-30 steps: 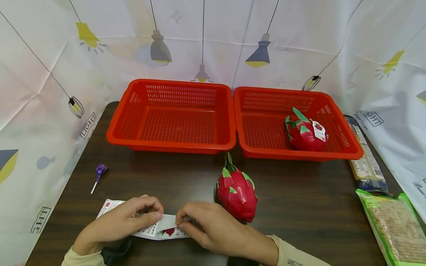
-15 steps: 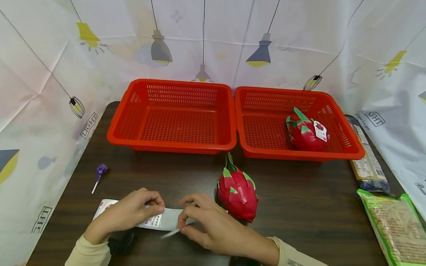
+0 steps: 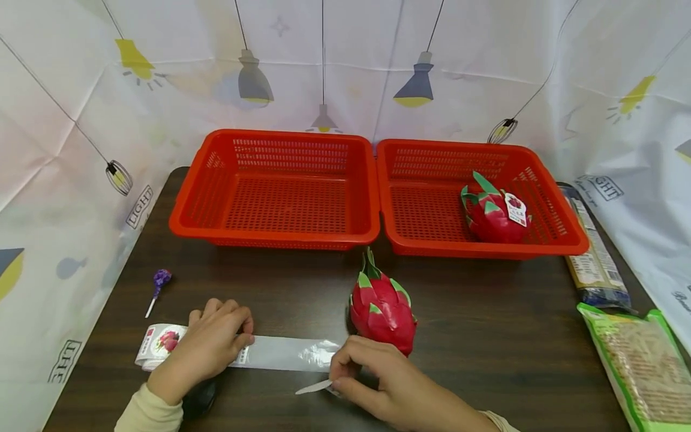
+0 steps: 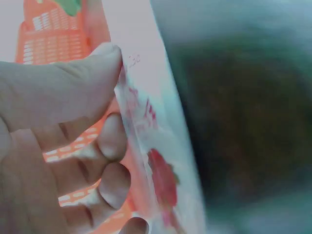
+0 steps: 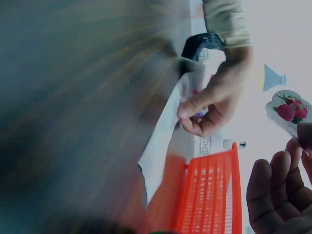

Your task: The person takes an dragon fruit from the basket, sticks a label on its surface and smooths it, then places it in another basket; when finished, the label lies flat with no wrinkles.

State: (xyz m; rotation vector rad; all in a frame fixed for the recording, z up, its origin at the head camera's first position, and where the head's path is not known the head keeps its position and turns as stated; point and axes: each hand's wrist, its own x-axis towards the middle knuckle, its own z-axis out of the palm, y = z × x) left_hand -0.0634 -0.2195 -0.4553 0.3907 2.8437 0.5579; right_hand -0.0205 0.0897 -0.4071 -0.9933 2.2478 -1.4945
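My left hand pinches a strip of label stickers by its edge, above the table. The strip's left part carries printed dragon fruit labels; the stretch between my hands is bare shiny backing. In the left wrist view, thumb and fingers grip the printed strip. Between thumb and finger, my right hand holds a peeled sticker, seen nearly edge-on from the head. Its dragon fruit picture shows in the right wrist view on the sticker. Just beyond that hand, a red dragon fruit sits on the table.
Two red plastic baskets stand side by side at the back: the left basket and the right basket, which holds a labelled dragon fruit. A purple lollipop lies far left. Packaged foods line the right edge.
The sticker has come off the strip with my right hand, which has moved right and slightly down. The bare backing now shows longer, and my left hand has shifted slightly left.
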